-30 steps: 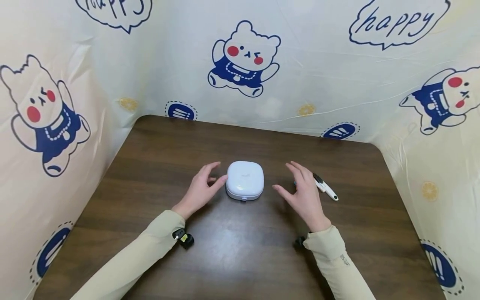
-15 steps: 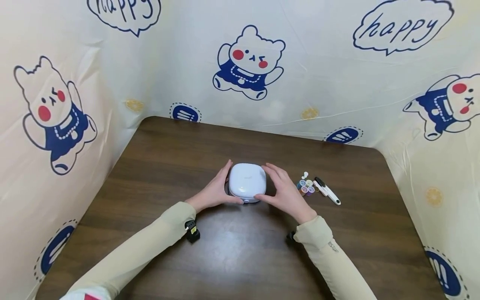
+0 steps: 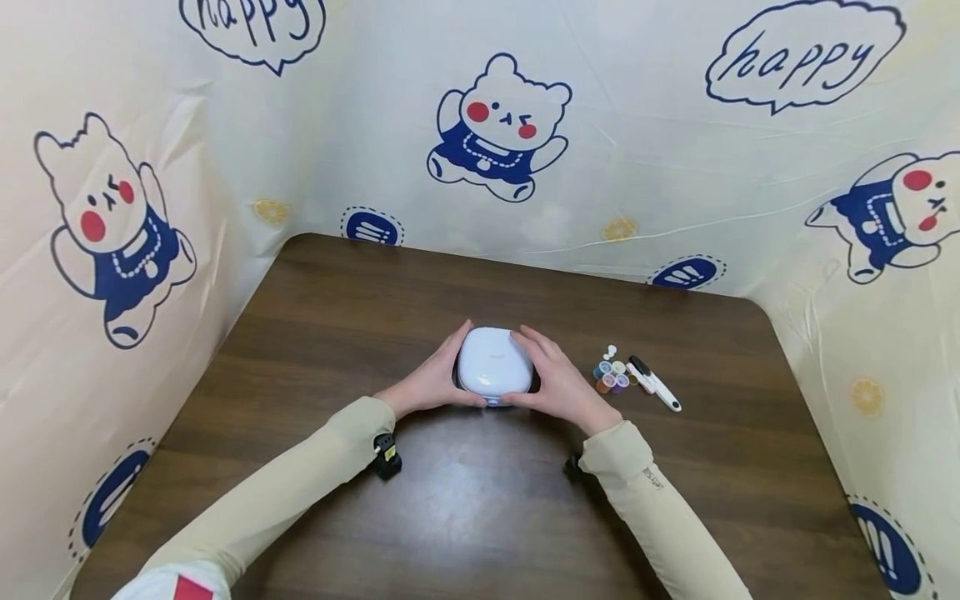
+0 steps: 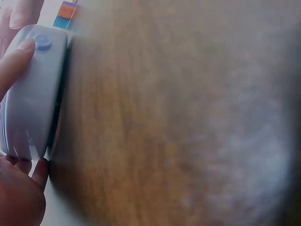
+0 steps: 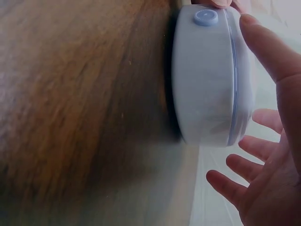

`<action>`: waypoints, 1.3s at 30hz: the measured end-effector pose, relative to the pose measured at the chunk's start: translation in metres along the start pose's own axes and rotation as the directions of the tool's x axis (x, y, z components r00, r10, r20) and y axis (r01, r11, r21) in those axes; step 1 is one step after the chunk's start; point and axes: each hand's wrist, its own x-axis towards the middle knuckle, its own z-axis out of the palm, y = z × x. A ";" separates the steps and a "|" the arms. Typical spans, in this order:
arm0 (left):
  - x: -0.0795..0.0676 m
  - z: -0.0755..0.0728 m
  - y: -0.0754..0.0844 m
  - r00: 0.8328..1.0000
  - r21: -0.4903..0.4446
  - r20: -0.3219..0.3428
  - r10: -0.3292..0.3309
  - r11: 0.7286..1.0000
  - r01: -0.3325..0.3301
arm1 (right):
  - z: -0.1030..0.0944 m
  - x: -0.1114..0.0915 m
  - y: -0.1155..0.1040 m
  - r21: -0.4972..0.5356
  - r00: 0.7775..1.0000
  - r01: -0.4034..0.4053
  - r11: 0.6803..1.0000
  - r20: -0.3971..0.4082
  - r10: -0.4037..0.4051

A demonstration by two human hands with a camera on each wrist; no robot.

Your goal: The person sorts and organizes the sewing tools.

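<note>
A glossy white case [image 3: 492,360] with rounded corners and a shut lid sits mid-table. On its front is a round pale button [image 5: 206,17], just below the lid seam. My left hand [image 3: 429,382] grips the case from the left, thumb along the front with its tip at the button, fingers against the left side. My right hand [image 3: 562,382] is round the right side, its thumb at the front by the lid edge and fingertips at the lid's back right corner. In the right wrist view its lower fingers are spread beside the case.
Right of the case lie several small cylinders [image 3: 611,379] in orange, purple and blue, with small white pieces [image 3: 611,351] behind them. A black-and-white slim tool [image 3: 657,385] lies further right. Printed cloth [image 3: 645,133] rises behind the brown table [image 3: 360,308].
Both hands have come inward from either side of the case and now hold it. The right hand moved left, uncovering the small cylinders. The case stays on the table.
</note>
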 end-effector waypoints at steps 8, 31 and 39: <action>0.000 -0.003 0.002 0.999 -0.006 0.036 -0.012 1.000 0.013 | 0.004 0.002 0.000 0.015 0.999 -0.025 1.000 0.032 0.025; 0.004 -0.006 -0.001 1.000 -0.007 0.016 0.022 1.000 -0.022 | 0.003 0.010 -0.002 0.078 0.997 -0.040 0.996 0.075 0.034; 0.005 -0.005 0.001 1.000 0.000 0.018 0.010 1.000 -0.010 | 0.003 0.011 -0.003 0.107 0.994 -0.080 0.991 0.087 0.071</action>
